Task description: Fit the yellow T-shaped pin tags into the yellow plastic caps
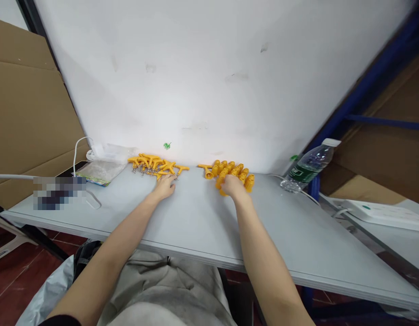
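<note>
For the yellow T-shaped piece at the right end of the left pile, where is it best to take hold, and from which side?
Probably by the right end of the crossbar of the yellow T-shaped piece, coming from above and the right. That end points away from the pile, while the left hand is close to its stem.

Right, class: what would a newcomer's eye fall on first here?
Probably the two bright yellow groups: a jumbled pile of branching pieces just beyond the left hand, and a tight cluster of bell-shaped pieces at the right hand. Next, the clear, green-labelled bottle, farther right on the grey table.
</note>
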`<state>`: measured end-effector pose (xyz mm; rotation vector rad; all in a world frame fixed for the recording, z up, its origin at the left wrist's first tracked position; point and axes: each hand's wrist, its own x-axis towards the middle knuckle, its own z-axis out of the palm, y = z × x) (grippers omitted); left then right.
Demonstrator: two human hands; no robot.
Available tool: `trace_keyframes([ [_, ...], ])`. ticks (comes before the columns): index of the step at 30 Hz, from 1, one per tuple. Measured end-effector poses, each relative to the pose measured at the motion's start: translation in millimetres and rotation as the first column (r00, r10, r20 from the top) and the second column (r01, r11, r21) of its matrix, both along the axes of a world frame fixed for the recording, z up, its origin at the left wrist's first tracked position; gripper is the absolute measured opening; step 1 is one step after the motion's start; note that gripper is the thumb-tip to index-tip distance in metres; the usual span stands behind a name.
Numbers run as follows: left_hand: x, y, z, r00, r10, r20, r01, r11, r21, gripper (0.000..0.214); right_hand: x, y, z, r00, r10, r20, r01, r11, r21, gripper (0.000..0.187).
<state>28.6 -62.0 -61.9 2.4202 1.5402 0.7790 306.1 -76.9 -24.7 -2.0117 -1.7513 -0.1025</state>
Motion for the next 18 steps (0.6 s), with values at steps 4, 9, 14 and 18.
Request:
trace_keyframes([
  [4, 1, 5, 6.7, 0.997, 0.059, 0.055, -0.063, 0.995, 0.073, 0.044, -28, 4, -10.7, 0.985, 0.127, -0.121, -0.151, 0.964, -0.218, 0.025],
  [9, 0, 25, 20.5, 0.986, 0.165, 0.021, -0.166, 0.984, 0.063, 0.045, -52, 9, -31.2, 0.948, 0.244, -0.205, -0.262, 0.963, -0.066, 0.022],
  [14, -2, 47, 32.5, 0.97, 0.175, -0.169, -0.185, 0.981, -0.049, 0.046, -56, 13, -42.2, 0.949, 0.238, -0.207, -0.253, 0.966, -0.047, 0.02],
  [18, 1, 57, 38.9, 0.948, 0.168, -0.269, -0.206, 0.971, -0.119, 0.037, -58, 13, -41.7, 0.975, 0.18, -0.129, -0.191, 0.979, -0.076, 0.025],
])
